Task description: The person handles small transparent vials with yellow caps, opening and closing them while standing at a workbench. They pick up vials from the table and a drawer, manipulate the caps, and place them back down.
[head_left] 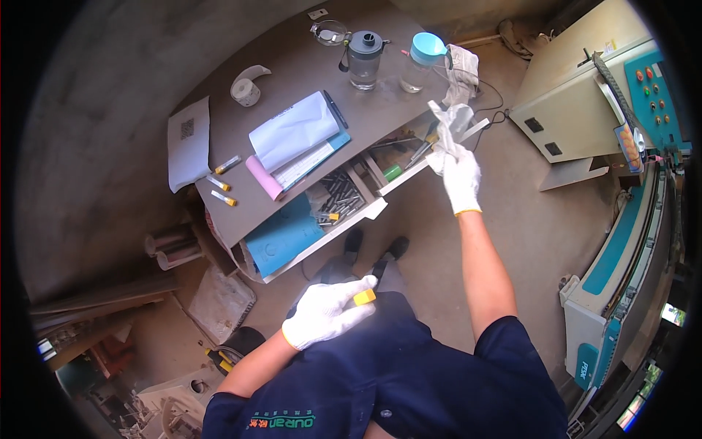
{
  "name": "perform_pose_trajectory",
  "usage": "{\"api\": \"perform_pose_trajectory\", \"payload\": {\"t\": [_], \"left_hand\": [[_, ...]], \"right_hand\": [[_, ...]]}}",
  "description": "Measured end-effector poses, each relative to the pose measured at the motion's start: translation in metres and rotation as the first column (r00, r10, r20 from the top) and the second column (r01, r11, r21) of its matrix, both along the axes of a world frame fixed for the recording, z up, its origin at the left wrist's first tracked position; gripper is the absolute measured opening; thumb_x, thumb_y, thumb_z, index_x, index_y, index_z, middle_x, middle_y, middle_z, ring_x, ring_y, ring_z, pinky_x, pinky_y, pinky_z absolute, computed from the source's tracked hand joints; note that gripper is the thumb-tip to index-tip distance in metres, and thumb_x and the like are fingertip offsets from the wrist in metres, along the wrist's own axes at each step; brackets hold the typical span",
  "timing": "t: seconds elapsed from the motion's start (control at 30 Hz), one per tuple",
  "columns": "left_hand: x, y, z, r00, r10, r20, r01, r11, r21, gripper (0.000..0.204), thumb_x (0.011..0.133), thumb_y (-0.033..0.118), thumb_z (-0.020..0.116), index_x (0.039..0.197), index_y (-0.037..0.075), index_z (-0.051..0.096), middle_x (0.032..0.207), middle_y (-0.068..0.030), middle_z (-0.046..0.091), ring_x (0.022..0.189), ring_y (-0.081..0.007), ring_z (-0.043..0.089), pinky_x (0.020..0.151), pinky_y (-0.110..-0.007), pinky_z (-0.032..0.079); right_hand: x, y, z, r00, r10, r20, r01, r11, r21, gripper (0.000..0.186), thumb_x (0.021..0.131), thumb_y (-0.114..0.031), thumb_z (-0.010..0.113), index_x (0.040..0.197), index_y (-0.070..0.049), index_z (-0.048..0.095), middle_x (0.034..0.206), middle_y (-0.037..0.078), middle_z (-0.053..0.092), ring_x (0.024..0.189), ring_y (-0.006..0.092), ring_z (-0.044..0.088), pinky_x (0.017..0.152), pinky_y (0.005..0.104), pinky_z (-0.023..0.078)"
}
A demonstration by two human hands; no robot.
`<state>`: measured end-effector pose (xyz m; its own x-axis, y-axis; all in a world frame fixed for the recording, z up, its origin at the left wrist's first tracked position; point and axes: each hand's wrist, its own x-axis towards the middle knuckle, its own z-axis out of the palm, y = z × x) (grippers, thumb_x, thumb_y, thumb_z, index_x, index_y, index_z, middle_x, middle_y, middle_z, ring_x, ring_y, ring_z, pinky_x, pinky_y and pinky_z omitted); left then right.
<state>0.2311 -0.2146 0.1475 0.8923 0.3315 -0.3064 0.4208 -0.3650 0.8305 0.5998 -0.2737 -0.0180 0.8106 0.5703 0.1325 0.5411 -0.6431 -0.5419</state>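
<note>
My left hand (325, 313), in a white work glove, is held close to my body. A small yellow block-like piece (364, 297) sits between its thumb and fingers; the rest of it is hidden. My right hand (459, 175), gloved too, reaches over the right end of an open drawer. Its fingers are closed on a crumpled whitish piece, like thin cloth or plastic (447, 128). Beneath that hand the right drawer (409, 174) holds tools and a green item. Many metal bits (338, 199) and a blue sheet (285, 233) lie in the left drawer.
On the desk (292, 80) are several yellow-capped tubes (223, 198), a paper pad (296, 132), a tape roll (245, 91), a grey-lidded jug (364, 62) and a bottle with a light-blue top (426, 50). A machine with a button panel (651, 95) stands at right.
</note>
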Motion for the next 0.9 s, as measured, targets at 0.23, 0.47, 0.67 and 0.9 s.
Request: {"api": "perform_pose_trajectory", "payload": {"t": [0.23, 0.47, 0.67, 0.9], "left_hand": [[-0.017, -0.005, 0.004, 0.996, 0.083, -0.021, -0.081, 0.994, 0.071, 0.048, 0.09, 0.035, 0.075, 0.132, 0.013, 0.067, 0.092, -0.014, 0.074, 0.072, -0.0322, 0.072, 0.069, -0.036, 0.057], [-0.026, -0.01, -0.009, 0.971, 0.237, -0.037, -0.235, 0.971, 0.051, 0.045, 0.089, 0.03, 0.077, 0.13, 0.013, 0.069, 0.098, -0.0157, 0.074, 0.083, -0.0326, 0.073, 0.076, -0.036, 0.057], [-0.02, 0.004, -0.037, 0.911, 0.409, 0.046, -0.403, 0.909, -0.107, 0.039, 0.091, 0.02, 0.073, 0.128, 0.009, 0.067, 0.105, -0.011, 0.069, 0.093, -0.0291, 0.069, 0.086, -0.034, 0.054], [0.014, 0.061, -0.031, 0.922, 0.29, 0.255, -0.339, 0.925, 0.173, 0.045, 0.087, 0.02, 0.077, 0.13, 0.012, 0.068, 0.154, -0.0197, 0.047, 0.132, -0.034, 0.057, 0.108, -0.036, 0.047]], "right_hand": [[-0.081, 0.046, -0.053, 0.807, 0.578, 0.122, -0.495, 0.774, -0.395, 0.039, 0.082, -0.026, 0.069, 0.118, -0.011, 0.067, 0.14, 0.017, 0.049, 0.138, 0.0366, 0.042, 0.112, 0.0538, 0.034], [-0.086, 0.029, -0.069, 0.801, 0.589, 0.106, -0.53, 0.78, -0.333, 0.027, 0.085, -0.023, 0.065, 0.108, -0.011, 0.071, 0.134, 0.015, 0.058, 0.135, 0.0332, 0.047, 0.114, 0.0513, 0.034], [-0.073, 0.017, -0.038, 0.831, 0.504, 0.235, -0.497, 0.863, -0.093, 0.025, 0.079, -0.012, 0.068, 0.103, -0.011, 0.074, 0.129, 0.009, 0.064, 0.126, 0.0315, 0.056, 0.114, 0.0508, 0.038], [-0.11, 0.004, 0.074, 0.705, 0.59, 0.393, -0.622, 0.781, -0.056, 0.04, 0.077, -0.007, 0.069, 0.117, -0.009, 0.07, 0.128, 0.016, 0.065, 0.124, 0.038, 0.058, 0.113, 0.053, 0.04]]}}
